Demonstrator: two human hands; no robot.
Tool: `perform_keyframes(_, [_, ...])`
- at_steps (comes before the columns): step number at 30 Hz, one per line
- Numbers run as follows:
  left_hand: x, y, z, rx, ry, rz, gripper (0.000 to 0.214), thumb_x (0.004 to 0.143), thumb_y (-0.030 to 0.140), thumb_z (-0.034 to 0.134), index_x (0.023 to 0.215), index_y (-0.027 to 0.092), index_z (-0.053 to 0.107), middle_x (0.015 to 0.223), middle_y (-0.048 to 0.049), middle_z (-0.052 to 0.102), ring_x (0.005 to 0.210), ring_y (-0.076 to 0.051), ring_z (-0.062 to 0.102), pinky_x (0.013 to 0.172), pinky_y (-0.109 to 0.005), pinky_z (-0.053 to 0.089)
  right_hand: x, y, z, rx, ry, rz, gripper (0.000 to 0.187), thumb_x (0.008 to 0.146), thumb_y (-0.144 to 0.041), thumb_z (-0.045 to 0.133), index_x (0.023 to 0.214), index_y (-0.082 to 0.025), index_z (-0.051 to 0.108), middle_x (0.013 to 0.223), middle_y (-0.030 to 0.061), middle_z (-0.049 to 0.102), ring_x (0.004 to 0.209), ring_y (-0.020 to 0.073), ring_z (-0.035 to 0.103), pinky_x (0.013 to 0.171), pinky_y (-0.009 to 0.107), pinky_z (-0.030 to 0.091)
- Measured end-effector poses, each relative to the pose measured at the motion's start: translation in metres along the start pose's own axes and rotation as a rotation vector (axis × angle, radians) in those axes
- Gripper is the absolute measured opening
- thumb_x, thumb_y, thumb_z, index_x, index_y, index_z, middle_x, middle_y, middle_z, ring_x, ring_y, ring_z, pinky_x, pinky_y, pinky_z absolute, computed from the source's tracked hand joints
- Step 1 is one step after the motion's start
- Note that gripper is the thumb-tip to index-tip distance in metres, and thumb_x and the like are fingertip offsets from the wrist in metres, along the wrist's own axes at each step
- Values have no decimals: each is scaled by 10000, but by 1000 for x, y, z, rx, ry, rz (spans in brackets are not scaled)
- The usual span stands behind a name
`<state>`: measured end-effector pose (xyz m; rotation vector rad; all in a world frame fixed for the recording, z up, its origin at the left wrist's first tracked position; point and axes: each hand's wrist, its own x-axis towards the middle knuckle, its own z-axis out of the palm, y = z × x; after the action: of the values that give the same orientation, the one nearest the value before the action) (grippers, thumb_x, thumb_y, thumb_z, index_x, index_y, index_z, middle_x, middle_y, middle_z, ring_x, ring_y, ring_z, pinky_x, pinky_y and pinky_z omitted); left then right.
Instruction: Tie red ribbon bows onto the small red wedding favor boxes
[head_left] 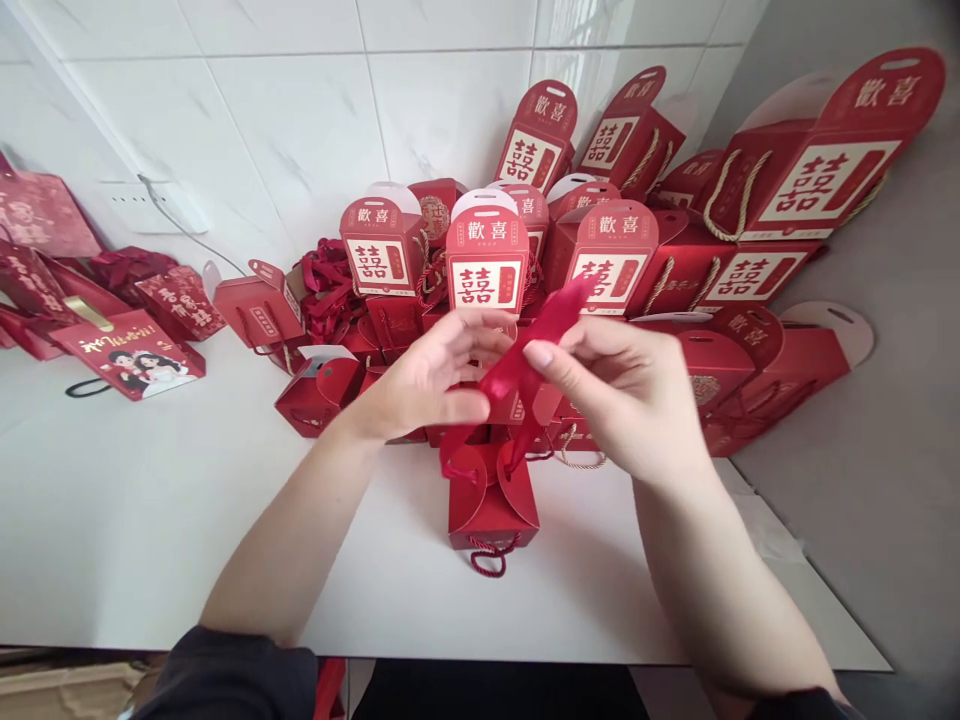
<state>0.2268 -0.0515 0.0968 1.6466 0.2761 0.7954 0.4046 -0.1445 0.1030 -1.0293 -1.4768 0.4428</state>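
Note:
A small red gift box stands on the white table in front of me, its curved top flaps folded in and a twisted dark-red cord handle hanging at the front. Shiny red ribbon rises from the box's top, its strands crossing between my hands. My right hand pinches the ribbon between thumb and fingers, and a free end sticks up above the grip. To the ribbon's left, my left hand has its fingers apart and curved, slightly blurred. Whether the left thumb touches the ribbon, I cannot tell.
Behind the box, several red gift boxes with white labels are piled against the tiled wall. A heap of red ribbons lies among them. At left stand more boxes, one with a printed couple, beneath a wall socket.

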Motion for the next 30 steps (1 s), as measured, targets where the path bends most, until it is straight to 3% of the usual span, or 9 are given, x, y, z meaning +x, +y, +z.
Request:
perform_keyframes(3, [-4,-4,-9,84,-339,-82,872,443,243,936,1257,305,630,1280,-96,626,1242,-330,563,1044,-452,470,3,-13,-7,16,122,-66,234,880,-391,674,717,-227,638,683,9,623,649,167,605,581,304,495])
perform_keyframes(6, [-12,-19,-8,232,-520,-118,825,521,219,903,1289,296,611,1316,-105,612,1260,-327,556,1083,-475,432,3,-23,-8,13,114,-91,203,880,-390,673,752,-234,651,753,17,635,743,195,639,618,323,511])
perform_keyframes(8, [-20,-32,-4,308,-528,-133,727,587,245,876,1268,281,623,1279,-106,638,1234,-304,581,1066,-446,452,3,-25,-7,5,86,-81,211,886,-408,658,771,-230,658,773,22,638,770,207,646,614,325,516])
perform_keyframes(12, [-33,-55,-5,397,-448,-162,642,581,256,880,1182,251,654,1161,-104,692,1128,-292,642,989,-420,508,2,-23,-7,-39,27,-66,199,894,-370,656,762,-222,652,753,15,637,698,178,622,575,311,497])
perform_keyframes(16, [-37,-68,-11,328,-458,-158,612,643,245,847,1213,230,624,1212,-128,669,1158,-288,622,1023,-450,476,2,-20,-11,-114,-6,-82,206,877,-327,687,705,-222,647,717,8,607,681,164,603,595,312,504])
perform_keyframes(22, [-35,-80,-12,165,-484,-205,542,682,187,825,1186,196,625,1205,-156,686,1189,-283,608,1037,-476,453,2,-17,-8,47,78,-98,132,877,-316,694,777,-231,684,761,6,655,759,186,665,649,319,569])
perform_keyframes(30, [-30,-83,-13,175,-476,-196,338,746,172,780,1078,182,713,1172,-112,712,1159,-238,613,1048,-410,442,4,-11,-3,136,125,-124,127,862,-184,696,740,-219,691,876,-20,684,914,200,688,713,309,602])
